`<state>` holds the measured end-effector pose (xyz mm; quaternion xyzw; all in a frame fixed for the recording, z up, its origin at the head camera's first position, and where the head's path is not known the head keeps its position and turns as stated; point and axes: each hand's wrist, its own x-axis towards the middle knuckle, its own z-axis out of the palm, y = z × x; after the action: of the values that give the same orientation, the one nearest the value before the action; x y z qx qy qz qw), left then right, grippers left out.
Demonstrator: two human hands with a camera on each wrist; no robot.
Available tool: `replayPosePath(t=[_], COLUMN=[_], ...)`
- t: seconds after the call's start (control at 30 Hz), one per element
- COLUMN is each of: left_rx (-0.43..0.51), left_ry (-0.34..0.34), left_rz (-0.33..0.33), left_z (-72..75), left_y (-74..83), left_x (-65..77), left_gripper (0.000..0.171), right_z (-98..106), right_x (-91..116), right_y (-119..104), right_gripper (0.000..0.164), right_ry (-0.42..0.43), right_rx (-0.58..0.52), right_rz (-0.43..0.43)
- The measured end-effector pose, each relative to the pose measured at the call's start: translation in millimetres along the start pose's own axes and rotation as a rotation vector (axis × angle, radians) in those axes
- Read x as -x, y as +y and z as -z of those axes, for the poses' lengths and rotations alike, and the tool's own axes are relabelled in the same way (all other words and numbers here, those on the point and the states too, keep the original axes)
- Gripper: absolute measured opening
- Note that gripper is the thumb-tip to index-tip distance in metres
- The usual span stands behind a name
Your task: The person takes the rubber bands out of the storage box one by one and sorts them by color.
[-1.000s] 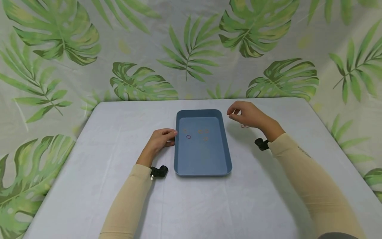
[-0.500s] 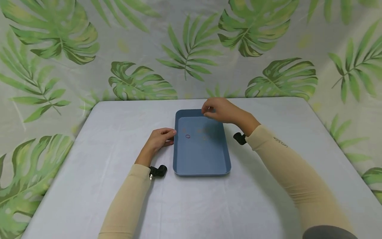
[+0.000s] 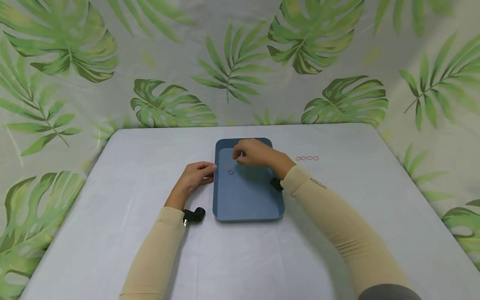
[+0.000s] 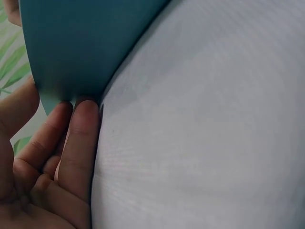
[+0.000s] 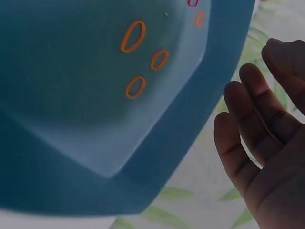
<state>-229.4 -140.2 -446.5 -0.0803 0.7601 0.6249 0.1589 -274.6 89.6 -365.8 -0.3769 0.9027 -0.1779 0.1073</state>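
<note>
A blue rectangular tray [image 3: 247, 204] lies on the table. My left hand [image 3: 196, 175] is at its left side; in the left wrist view the fingertips [image 4: 86, 112] touch the outer wall and the thumb is at the rim. Over the far half of the tray hovers my right hand [image 3: 256, 153], its fingers loosely bent with nothing between them. Below it, several small orange rubber bands [image 5: 133, 36] lie scattered on the tray floor. One red rubber band [image 3: 231, 172] is there too, left of the right hand. The right forearm crosses the tray's right rim.
Several red rubber bands [image 3: 309, 158] lie in a row on the white tablecloth [image 3: 330, 196], right of the tray. A leaf-patterned curtain [image 3: 168, 50] hangs behind the table's far edge.
My right hand has moved left, from beside the tray to above it. The row of red bands it partly covered now shows. My left hand has stayed at the tray's side.
</note>
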Motion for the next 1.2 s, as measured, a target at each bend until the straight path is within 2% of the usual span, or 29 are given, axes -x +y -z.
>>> replayPosePath(t=[0.27,0.53,0.67,0.9,1.2], left_rx=[0.002,0.017,0.027,0.037,0.046], left_ry=[-0.003,-0.002,-0.005,-0.004,-0.003], left_rz=[0.004,0.01,0.009,0.015,0.006], left_z=[-0.6,-0.5,-1.1,-2.0,-0.9], left_y=[0.2,0.7,0.2,0.8,0.7], left_x=[0.7,0.3,-0.8,-1.1,-1.1], left_gripper=[0.04,0.038,0.038,0.038,0.038], right_z=[-13.8,-32.8,-40.2,-46.2,-52.7], right_x=[-9.8,-20.2,-21.5,-21.4,-22.2], right_y=[3.0,4.3,3.1,0.9,1.9], right_gripper=[0.02,0.016,0.014,0.01,0.011], right_ry=[-0.01,-0.025,-0.024,0.032,0.04], right_rx=[-0.021,0.005,0.046,0.078,0.108], right_rz=[-0.066,-0.119,-0.102,-0.056,-0.085])
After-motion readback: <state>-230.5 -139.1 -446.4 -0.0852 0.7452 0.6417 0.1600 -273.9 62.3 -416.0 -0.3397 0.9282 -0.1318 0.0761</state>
